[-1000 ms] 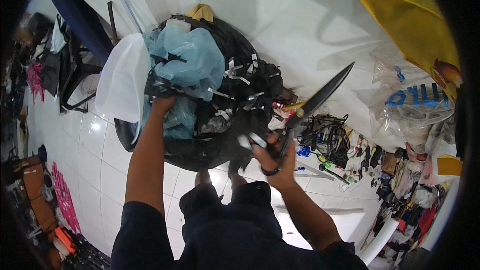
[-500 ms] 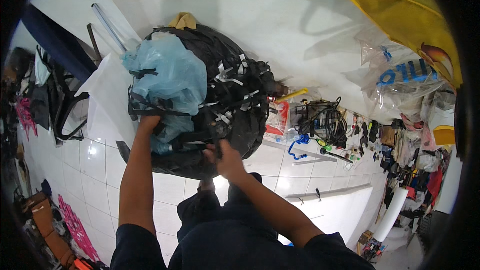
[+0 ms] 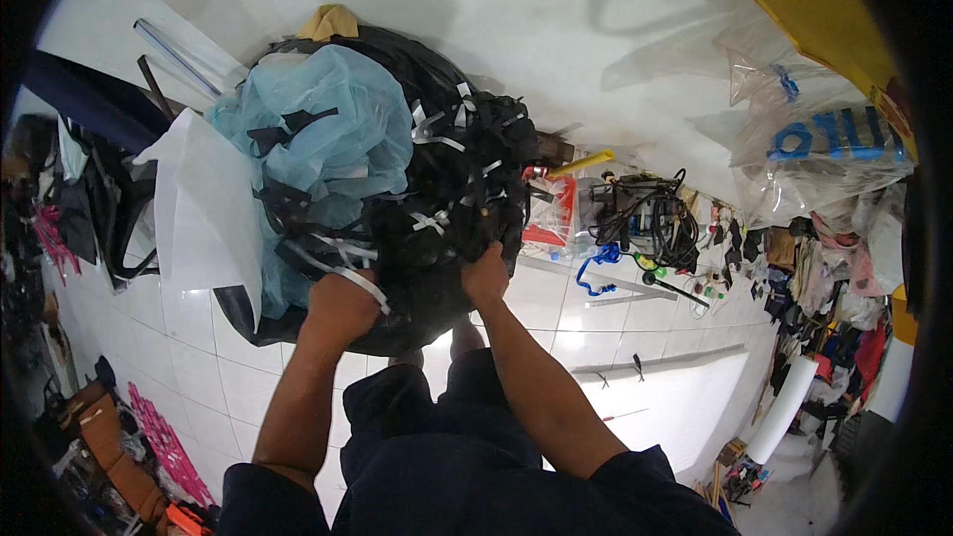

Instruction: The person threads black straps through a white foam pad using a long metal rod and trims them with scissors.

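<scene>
A big black plastic bag (image 3: 382,45) bulges in front of my legs, heaped with black strips (image 3: 486,144) and short white ones. On its left side lies a crumpled light-blue plastic bag (image 3: 347,104) with some black pieces on top. My left hand (image 3: 345,304) is closed at the near side of the heap, on a bunch of black strips; a white strip (image 3: 349,276) curves across it. At the right side of the heap my right hand (image 3: 484,278) is curled in among the black material. Its fingertips are hidden, so what it grips is unclear.
A white sheet (image 3: 204,208) stands left of the bag. To the right, tangled black cables (image 3: 655,223), a blue coiled cord (image 3: 598,268) and a yellow-handled tool (image 3: 586,162) lie by the wall. A white panel (image 3: 665,407) rests on the tiles; piled scraps (image 3: 834,288) line the far right.
My left hand has come out of the blue bag toward me, bringing black and white strips nearer. My right hand has shifted right and slightly away, into the heap. The blue bag has spread.
</scene>
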Tool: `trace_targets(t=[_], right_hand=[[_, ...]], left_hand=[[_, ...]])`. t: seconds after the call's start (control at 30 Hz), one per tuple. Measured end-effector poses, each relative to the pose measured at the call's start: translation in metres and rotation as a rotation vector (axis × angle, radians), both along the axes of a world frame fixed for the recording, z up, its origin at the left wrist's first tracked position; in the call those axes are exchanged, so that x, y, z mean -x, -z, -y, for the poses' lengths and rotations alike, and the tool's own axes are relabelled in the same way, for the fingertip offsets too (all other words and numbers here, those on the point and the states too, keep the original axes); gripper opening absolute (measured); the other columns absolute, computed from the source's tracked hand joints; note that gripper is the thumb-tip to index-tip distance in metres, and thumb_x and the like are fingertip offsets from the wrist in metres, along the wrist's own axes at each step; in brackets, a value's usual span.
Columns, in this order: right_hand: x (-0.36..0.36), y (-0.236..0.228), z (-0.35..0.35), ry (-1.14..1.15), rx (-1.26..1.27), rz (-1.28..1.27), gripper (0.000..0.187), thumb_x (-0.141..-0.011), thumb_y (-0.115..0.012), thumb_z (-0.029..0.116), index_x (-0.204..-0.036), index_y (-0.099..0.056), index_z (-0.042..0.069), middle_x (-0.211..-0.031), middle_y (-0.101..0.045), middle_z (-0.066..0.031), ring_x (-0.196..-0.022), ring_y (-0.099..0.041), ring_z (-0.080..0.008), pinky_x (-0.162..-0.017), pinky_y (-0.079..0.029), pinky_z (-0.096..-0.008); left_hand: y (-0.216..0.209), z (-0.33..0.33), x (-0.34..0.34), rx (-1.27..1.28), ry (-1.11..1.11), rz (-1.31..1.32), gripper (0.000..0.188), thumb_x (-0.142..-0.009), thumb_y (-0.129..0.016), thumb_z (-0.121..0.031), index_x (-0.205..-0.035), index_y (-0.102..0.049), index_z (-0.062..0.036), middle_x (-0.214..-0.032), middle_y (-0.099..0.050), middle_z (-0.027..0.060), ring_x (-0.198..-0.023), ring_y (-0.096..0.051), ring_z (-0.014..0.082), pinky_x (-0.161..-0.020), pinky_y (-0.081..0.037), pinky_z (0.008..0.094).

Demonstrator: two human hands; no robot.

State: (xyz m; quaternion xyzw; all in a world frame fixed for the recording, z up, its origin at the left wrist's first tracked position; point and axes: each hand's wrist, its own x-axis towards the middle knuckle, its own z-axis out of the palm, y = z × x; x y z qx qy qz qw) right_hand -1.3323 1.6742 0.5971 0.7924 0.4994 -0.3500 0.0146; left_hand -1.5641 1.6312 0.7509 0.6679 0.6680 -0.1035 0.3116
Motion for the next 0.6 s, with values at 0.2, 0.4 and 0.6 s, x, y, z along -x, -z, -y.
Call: trace_targets(t=[0.2, 0.4, 0.6], right_hand=[[-0.04, -0.011, 0.018, 0.121, -0.271, -0.253, 0.043, -0.081, -0.074, 0.024, -0.111, -0.053, 0.002, -0.1, -0.067, -0.0219, -0.096, -0.064, -0.0399, -0.084, -0.049, -0.0448], [-0.072, -0.022, 0.014, 0.053, -0.22, -0.379, 0.038, -0.087, -0.069, 0.028, -0.107, -0.053, 0.0, -0.098, -0.066, -0.0226, -0.096, -0.064, -0.0407, -0.082, -0.048, -0.0454], [-0.058, -0.034, 0.024, 0.132, -0.35, -0.485, 0.03, -0.087, -0.072, 0.022, -0.098, -0.054, 0.0, -0.084, -0.061, -0.0102, -0.077, -0.058, -0.0198, -0.07, -0.047, -0.033]], left_hand=[[0.071, -0.002, -0.014, -0.08, -0.258, 0.089, 0.018, -0.087, -0.056, -0.022, -0.096, -0.062, -0.0082, -0.087, -0.069, 0.0201, -0.083, -0.068, 0.0408, -0.072, -0.053, 0.0523], [0.071, 0.007, -0.032, -0.117, -0.473, 0.151, 0.022, -0.09, -0.054, -0.026, -0.09, -0.064, -0.0069, -0.086, -0.069, 0.0199, -0.083, -0.067, 0.0411, -0.073, -0.052, 0.0526], [0.069, -0.03, -0.061, -0.094, -0.376, 0.409, 0.026, -0.089, -0.056, -0.03, -0.098, -0.065, -0.0065, -0.097, -0.067, 0.0215, -0.095, -0.064, 0.0421, -0.081, -0.05, 0.0509]])
